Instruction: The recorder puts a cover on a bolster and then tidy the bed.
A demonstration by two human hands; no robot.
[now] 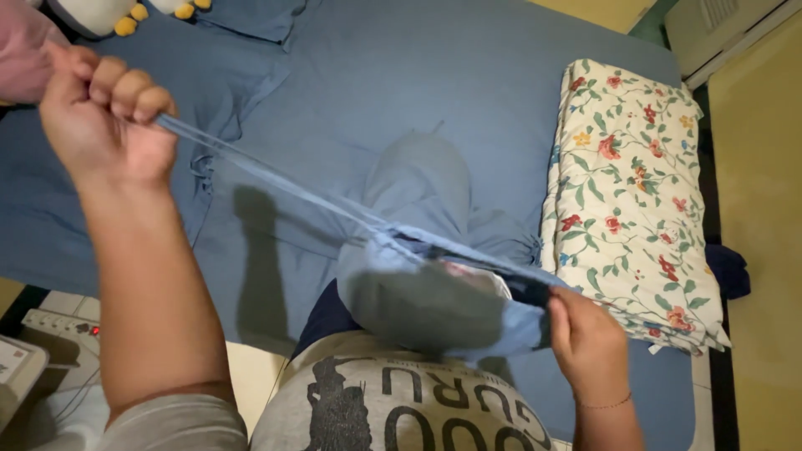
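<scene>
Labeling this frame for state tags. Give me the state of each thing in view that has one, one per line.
left hand: raised, fist shut on the drawstring
right hand: low, fingers pinching the blue cloth cover
drawstring: pulled taut between fist and cover
blue cloth cover: bunched at its mouth, bulging, held in the air
floral pillow: lying flat on the bed
blue bed sheet: spread out, wrinkled at left

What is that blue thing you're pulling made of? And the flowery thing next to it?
The blue pillowcase looks like soft, matte woven cloth, probably cotton: it stretches into a thin taut edge between the left hand and right hand. The flowery pillow seems printed cotton too, puffy and lightly creased, so likely stuffed.
</scene>
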